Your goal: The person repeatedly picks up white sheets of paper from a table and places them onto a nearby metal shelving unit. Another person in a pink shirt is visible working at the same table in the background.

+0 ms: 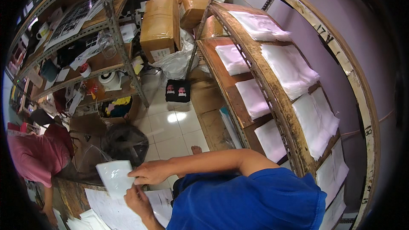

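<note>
A glossy white plastic packet [114, 175] hangs at the lower left, above a table with papers. My right hand [149, 173], at the end of the outstretched bare arm, pinches its right edge between closed fingers. Just below, my left hand [138, 201] is closed at the packet's lower right corner. The two hands are close together. What lies inside the packet, if anything, cannot be made out. White printed sheets [100, 202] lie on the table underneath.
A curved rack to the right bears stacks of white plastic bags [289, 69]. Cardboard boxes [159, 23] and a folded black garment [177, 91] are on the floor ahead. Cluttered metal shelves [81, 32] stand left. A person in pink [40, 157] is beside the table; a black bag [125, 142] sits nearby.
</note>
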Demonstrator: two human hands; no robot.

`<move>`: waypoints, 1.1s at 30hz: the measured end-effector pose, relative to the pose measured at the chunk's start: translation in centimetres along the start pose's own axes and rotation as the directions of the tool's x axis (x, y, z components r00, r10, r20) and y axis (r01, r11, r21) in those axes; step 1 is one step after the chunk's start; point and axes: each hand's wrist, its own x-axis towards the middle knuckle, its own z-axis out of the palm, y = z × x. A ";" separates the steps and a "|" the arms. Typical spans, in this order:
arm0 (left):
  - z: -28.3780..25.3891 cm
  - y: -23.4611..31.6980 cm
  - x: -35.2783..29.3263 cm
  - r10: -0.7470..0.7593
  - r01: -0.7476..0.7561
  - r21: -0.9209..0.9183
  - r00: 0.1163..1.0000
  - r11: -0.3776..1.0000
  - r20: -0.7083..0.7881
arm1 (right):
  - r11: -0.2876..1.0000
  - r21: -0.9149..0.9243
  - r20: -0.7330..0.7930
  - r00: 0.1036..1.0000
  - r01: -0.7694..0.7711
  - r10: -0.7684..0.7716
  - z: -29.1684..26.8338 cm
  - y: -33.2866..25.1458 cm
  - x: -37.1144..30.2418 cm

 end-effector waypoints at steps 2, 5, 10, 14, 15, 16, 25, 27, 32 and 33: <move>1.2 2.4 1.7 0.180 -0.177 -0.052 0.982 0.983 0.054 | 0.991 -0.021 0.006 0.991 -0.133 0.133 -1.9 -0.1 -0.9; 2.0 7.5 4.3 0.221 -0.204 -0.257 0.975 0.945 0.038 | 0.954 -0.153 -0.182 0.956 -0.257 0.229 -5.2 0.3 -3.2; 1.4 10.3 6.9 0.346 -0.323 -0.469 0.937 0.822 -0.040 | 0.902 -0.287 -0.596 0.797 -0.324 0.097 -18.2 0.9 -12.9; 2.9 7.3 6.6 0.289 -0.249 -0.378 0.956 0.892 0.053 | 0.776 -0.181 -0.936 0.347 -0.604 0.052 -29.7 -3.6 -26.1; 3.5 6.3 6.2 0.269 -0.228 -0.349 0.960 0.909 0.074 | 0.805 -0.011 -0.977 0.179 -0.594 0.119 -30.9 -5.2 -28.7; 3.9 5.7 5.9 0.251 -0.209 -0.320 0.963 0.924 0.094 | 0.784 0.147 -0.979 0.026 -0.604 0.204 -32.2 -6.2 -31.6; 6.5 4.4 4.2 0.241 -0.166 -0.323 0.948 0.932 0.207 | 0.158 0.402 -0.912 -0.409 -0.902 -0.017 -32.4 -1.2 -50.1; 6.4 5.3 4.4 0.230 -0.144 -0.329 0.943 0.933 0.241 | 0.073 0.446 -0.895 -0.445 -0.892 0.027 -31.0 -1.0 -49.5; 6.0 5.9 4.8 0.225 -0.113 -0.320 0.913 0.941 0.339 | -0.095 0.377 -0.920 -0.384 -0.921 0.074 -29.8 -2.0 -49.4; 5.9 5.6 4.9 0.233 -0.115 -0.318 0.903 0.941 0.362 | -0.118 0.365 -0.921 -0.377 -0.923 0.097 -29.6 -2.1 -49.5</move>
